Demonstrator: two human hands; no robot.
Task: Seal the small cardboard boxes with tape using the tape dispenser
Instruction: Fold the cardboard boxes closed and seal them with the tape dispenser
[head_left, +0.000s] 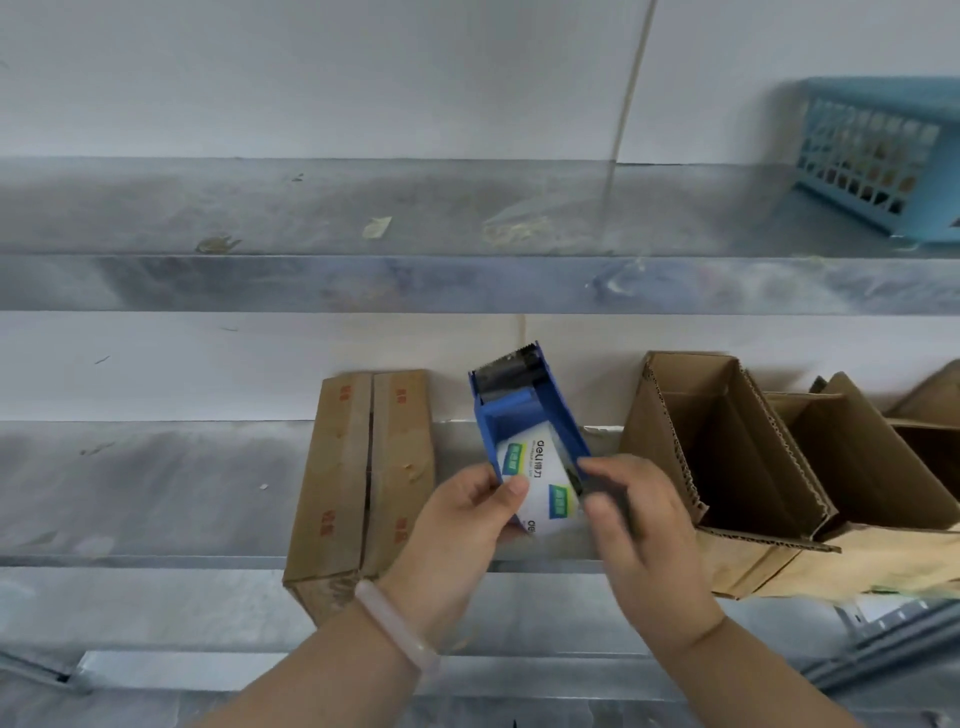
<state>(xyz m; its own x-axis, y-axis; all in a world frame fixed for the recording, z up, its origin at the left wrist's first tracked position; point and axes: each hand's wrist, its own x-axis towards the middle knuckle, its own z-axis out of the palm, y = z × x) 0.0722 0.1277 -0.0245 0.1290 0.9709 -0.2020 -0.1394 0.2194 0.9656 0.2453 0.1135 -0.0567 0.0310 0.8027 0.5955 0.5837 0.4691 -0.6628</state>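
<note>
A blue tape dispenser (524, 410) with a white-labelled tape roll (540, 483) in it is held up in front of the metal shelf. My left hand (462, 530) grips its left side, thumb on the roll's edge. My right hand (634, 525) grips its right side, fingers curled round the frame. The serrated blade end points away from me. A small closed cardboard box (358, 478) with red print lies on the shelf just left of the dispenser, its flaps meeting at a centre seam.
Open brown cardboard boxes (737, 447) stand on the shelf (156, 493) to the right, with brown paper under them. A blue plastic basket (883, 156) sits on the upper shelf at the far right. A white wall backs both shelves.
</note>
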